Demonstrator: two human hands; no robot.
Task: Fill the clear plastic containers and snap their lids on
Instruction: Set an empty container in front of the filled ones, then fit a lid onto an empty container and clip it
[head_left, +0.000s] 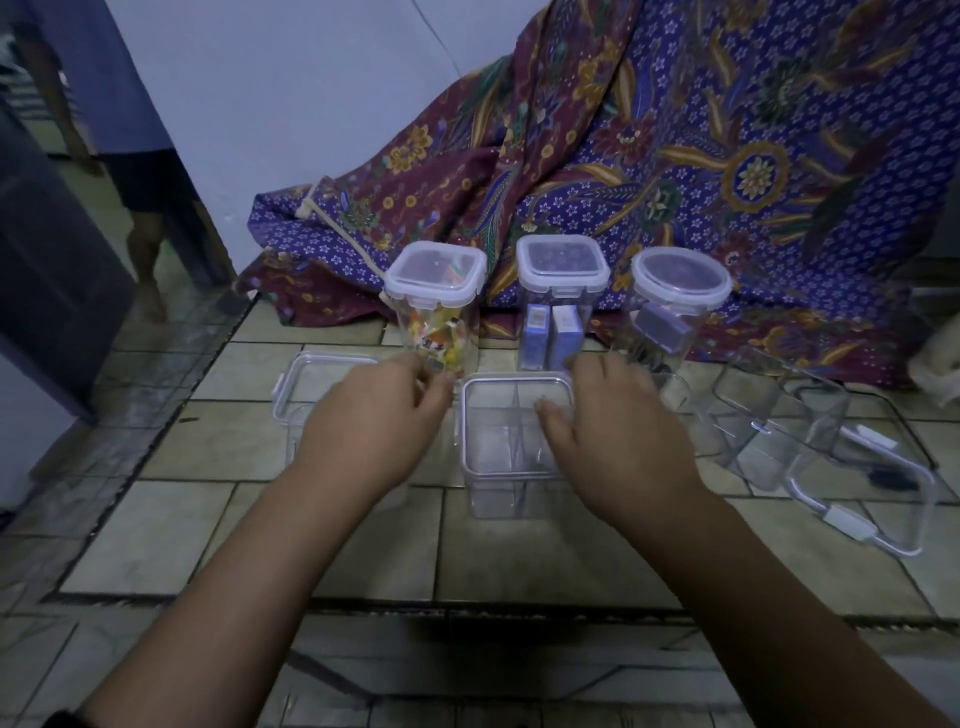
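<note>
An open clear divided container (511, 467) stands on the tiled floor in front of me, without a lid. My right hand (618, 421) grips its right rim, thumb over the edge. My left hand (379, 421) has curled fingers by its back left corner, close to the base of a lidded container of colourful packets (434, 291). Whether the left fingers hold anything is hidden. Behind stand a lidded square container with blue boxes (561, 291) and a lidded round container with a blue box (680, 301).
Another open clear container (306, 395) sits partly under my left hand. A large clear box (810, 447) with its clip lid lies at the right. Patterned cloth (675, 156) drapes behind. A person's legs (145, 234) stand at the far left.
</note>
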